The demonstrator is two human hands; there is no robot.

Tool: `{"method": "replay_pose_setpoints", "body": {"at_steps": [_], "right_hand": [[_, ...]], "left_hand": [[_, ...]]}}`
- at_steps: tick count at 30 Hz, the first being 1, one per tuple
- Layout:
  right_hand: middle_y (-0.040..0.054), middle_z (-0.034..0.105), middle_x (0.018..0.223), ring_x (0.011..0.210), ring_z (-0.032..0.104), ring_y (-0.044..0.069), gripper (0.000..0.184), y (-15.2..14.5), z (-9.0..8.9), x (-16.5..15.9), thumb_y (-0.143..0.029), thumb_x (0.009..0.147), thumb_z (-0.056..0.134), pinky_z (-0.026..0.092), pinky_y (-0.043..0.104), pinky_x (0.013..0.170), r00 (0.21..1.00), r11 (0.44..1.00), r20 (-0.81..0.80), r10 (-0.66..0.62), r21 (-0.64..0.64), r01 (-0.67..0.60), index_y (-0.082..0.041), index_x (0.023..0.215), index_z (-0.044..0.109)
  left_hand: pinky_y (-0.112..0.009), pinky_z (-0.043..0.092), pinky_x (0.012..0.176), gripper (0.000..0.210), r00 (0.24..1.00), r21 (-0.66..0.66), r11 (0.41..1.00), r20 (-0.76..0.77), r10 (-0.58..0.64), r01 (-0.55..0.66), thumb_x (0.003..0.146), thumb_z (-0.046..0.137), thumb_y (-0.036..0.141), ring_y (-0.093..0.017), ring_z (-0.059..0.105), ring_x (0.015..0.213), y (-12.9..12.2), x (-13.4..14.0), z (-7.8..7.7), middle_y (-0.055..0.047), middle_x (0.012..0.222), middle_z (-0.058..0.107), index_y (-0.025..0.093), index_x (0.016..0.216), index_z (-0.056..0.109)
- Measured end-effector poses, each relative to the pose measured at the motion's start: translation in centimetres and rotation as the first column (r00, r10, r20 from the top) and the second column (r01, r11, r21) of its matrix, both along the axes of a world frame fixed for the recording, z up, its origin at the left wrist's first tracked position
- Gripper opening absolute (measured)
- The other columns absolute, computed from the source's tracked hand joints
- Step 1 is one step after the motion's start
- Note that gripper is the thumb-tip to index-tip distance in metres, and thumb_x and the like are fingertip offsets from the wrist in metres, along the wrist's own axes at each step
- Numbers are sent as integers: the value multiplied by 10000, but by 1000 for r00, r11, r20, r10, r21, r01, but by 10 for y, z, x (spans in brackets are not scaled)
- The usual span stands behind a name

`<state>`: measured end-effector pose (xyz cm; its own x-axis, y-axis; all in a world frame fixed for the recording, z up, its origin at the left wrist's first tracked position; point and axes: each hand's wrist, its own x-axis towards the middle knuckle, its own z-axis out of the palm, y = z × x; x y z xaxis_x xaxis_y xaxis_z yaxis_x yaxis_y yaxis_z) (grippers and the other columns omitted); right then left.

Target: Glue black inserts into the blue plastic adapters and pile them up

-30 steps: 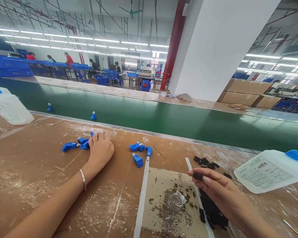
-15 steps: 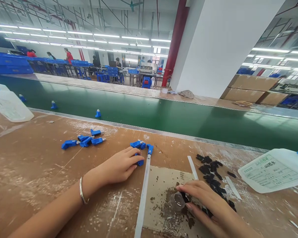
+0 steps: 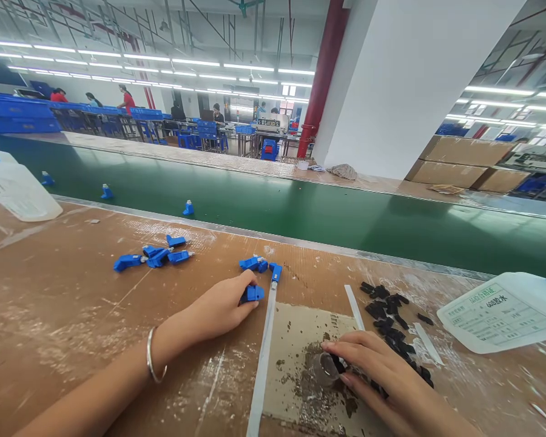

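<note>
Blue part (image 3: 255, 294) in the left hand (image 3: 230, 304), black piece (image 3: 338, 364) in the right hand (image 3: 384, 367)

so the left hand has its thumb and fingers closed around the blue part, low over the bench (image 3: 95, 340), just left of a white strip (image 3: 262, 370); two small groups of similar blue ones lie nearby, the close group (image 3: 253, 263) just beyond that hand and the other group (image 3: 158, 257) further left; the right hand is pinching the black piece right by a little clear cup (image 3: 326, 369) on a stained tan sheet (image 3: 291, 331); fingers cover most of it, so can't really tell if it's touching the cup; loose black pieces (image 3: 394, 325) are heaped beside the sheet, with a blue-capped bottle (image 3: 500, 312) off to the right; three more blue ones (image 3: 188, 209) stand spaced out on the green belt (image 3: 273, 206)
</note>
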<state>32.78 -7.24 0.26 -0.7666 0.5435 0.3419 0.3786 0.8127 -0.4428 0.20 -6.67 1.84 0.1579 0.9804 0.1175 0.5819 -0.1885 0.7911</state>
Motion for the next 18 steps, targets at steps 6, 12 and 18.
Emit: {"method": "replay_pose_setpoints", "body": {"at_steps": [6,12,18], "right_hand": [[15,723,1175,1086,682,192,332,-6,9,0,-233,949,570,572,293,913,981,951,-92,-172,-275,141,-365,1251,616],[64,754,1146,1122,669,258,360,-13,7,-5,-523,866,670,531,415,1000,851,700,-192,-488,-669,250,-314,1158,697],[50,782,1067,1045,698,222,410,-15,14,-14,-571,762,768,575,332,907,756,553,-281,-591,-824,126,-333,1093,720]], "left_hand": [[-264,465,513,483,848,-337,938,518,111,83,782,700,331,-170,606,671,-12,32,0,-25,819,657,196,1226,565],[-253,560,596,511,582,-511,814,762,282,275,773,756,289,-163,683,749,-22,44,4,-92,959,696,116,1231,609],[-253,599,604,592,506,-505,782,813,288,366,711,805,207,-168,710,741,-30,51,4,-68,872,725,132,1264,609]]}}
